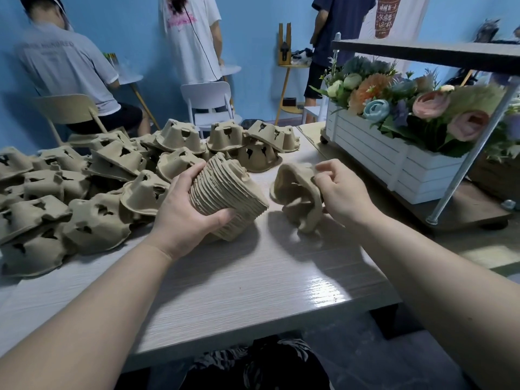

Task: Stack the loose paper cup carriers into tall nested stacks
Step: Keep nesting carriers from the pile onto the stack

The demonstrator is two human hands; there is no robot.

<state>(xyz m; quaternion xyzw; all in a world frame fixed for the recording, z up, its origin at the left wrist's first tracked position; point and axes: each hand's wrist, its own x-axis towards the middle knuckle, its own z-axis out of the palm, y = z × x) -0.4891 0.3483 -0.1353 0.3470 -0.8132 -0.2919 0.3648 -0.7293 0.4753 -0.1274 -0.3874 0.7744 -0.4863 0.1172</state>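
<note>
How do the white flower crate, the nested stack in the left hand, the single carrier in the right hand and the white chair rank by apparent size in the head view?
1. white flower crate
2. nested stack
3. single carrier, about equal to the white chair; the chair's distance makes that unsure.

Pale wood-grain table [239, 291], loose paper cup carriers [92, 190] heaped across its left — far edge too

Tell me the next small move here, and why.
Probably bring the single carrier across and seat it on the nested stack. The right hand pinches that carrier just beside the stack, which the left hand grips tilted off the table, and the two are still apart.
</note>
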